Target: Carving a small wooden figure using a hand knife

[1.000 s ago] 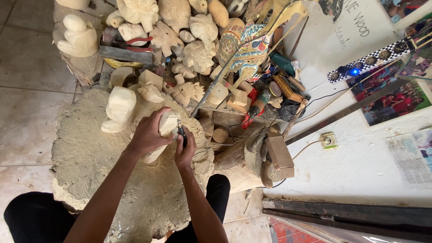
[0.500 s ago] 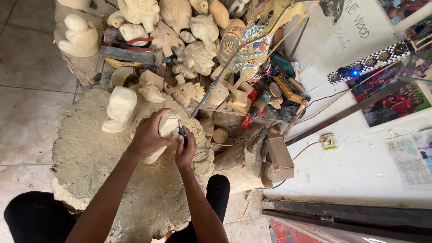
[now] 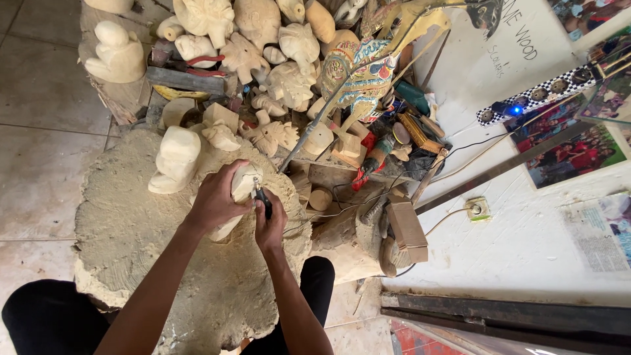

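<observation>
My left hand (image 3: 213, 200) grips a pale unpainted wooden carving (image 3: 244, 184) and holds it down on a broad, rough wooden block (image 3: 131, 230) covered in fine dust. My right hand (image 3: 269, 220) is closed around a small dark-handled carving tool (image 3: 263, 197), its tip against the carving's right side. Both forearms reach up from the bottom of the view, over my dark trousers.
Another pale rough figure (image 3: 174, 158) stands on the block just left of my hands. Behind it lies a heap of unpainted carvings (image 3: 263, 52), a painted puppet figure (image 3: 358, 79) and hand tools. Small wooden blocks (image 3: 404, 227), cables and a wall socket (image 3: 478, 209) sit to the right.
Both hands stay on the carving with only a slight shift; the tool remains against the wood.
</observation>
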